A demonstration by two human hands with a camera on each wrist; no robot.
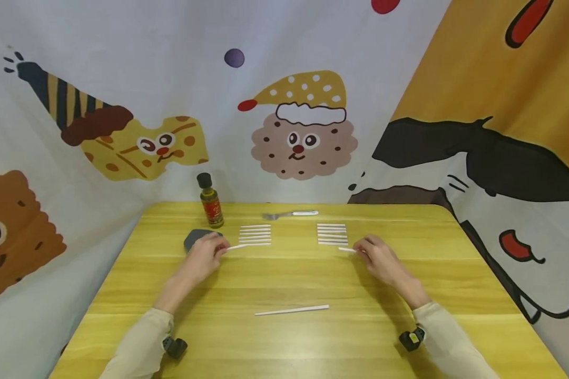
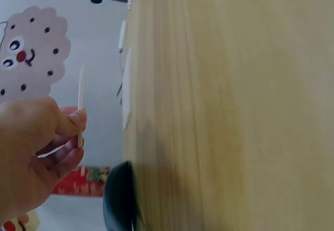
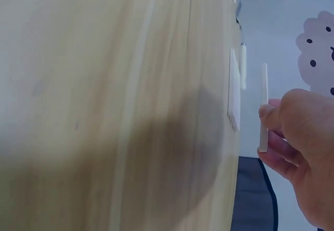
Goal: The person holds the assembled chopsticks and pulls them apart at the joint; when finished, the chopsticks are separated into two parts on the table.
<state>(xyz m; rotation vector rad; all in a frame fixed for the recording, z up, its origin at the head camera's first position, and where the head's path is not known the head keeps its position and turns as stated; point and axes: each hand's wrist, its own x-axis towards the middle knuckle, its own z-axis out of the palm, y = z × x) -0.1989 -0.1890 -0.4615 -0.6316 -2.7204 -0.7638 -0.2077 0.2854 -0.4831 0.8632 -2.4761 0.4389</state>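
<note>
My left hand (image 1: pixel 205 257) pinches a thin white stick (image 2: pixel 81 92) between thumb and fingers, at the near end of the left row of short white sticks (image 1: pixel 258 244). On the other side, my right hand (image 1: pixel 381 261) pinches a similar white stick (image 3: pixel 264 82) close to the near end of the right row of white sticks (image 1: pixel 332 243). In both wrist views the held sticks show above the tabletop. Each row has several sticks lying side by side. A longer white stick (image 1: pixel 291 310) lies alone nearer the front.
Behind the left row stands a bottle (image 1: pixel 212 208) with a black cap and red label. A fork (image 1: pixel 305 213) with a white handle lies along the back of the wooden table (image 1: pixel 284 273). A dark grey object (image 1: pixel 193 238) sits partly behind my left hand. Patterned cloth hangs behind.
</note>
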